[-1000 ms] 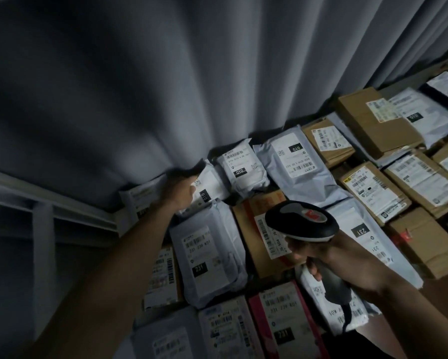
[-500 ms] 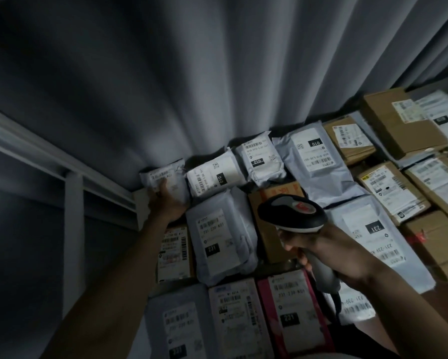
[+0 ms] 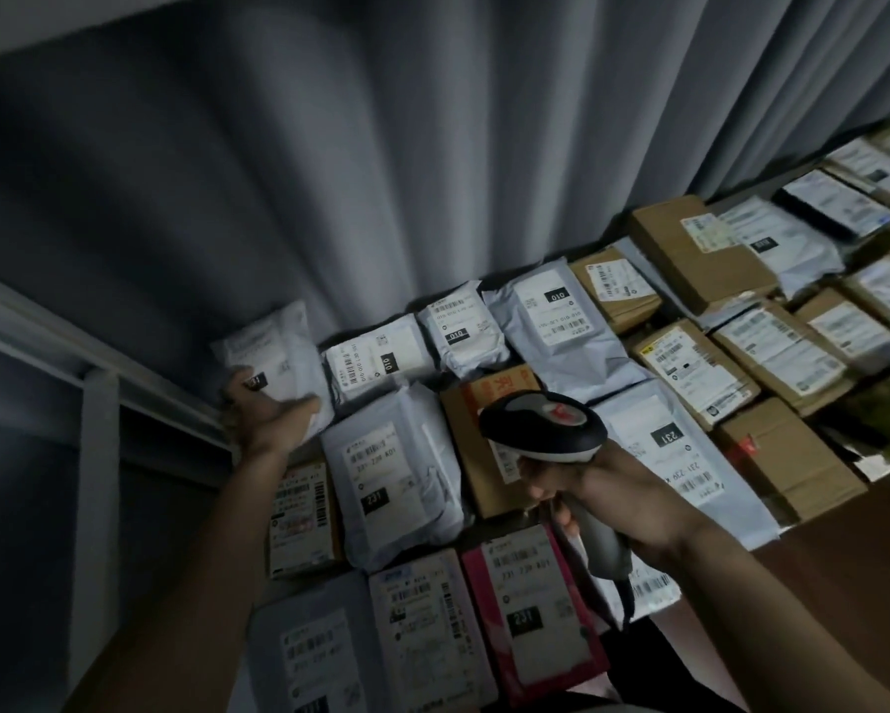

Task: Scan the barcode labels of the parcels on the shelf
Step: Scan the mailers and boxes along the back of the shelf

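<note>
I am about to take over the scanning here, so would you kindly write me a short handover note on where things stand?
Left hand grips a small white parcel at the far left end of the back row, against the curtain.
Right hand holds the scanner by its handle, head above the brown box mid-shelf.
Other parcels lie label-up in rows.
Which labels are already scanned cannot be told.
Left: aim at the held parcel's label, then continue along the rows.

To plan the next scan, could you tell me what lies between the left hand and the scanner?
In the head view, one white plastic mailer marked 231 lies between the left hand and the black handheld scanner.
</note>
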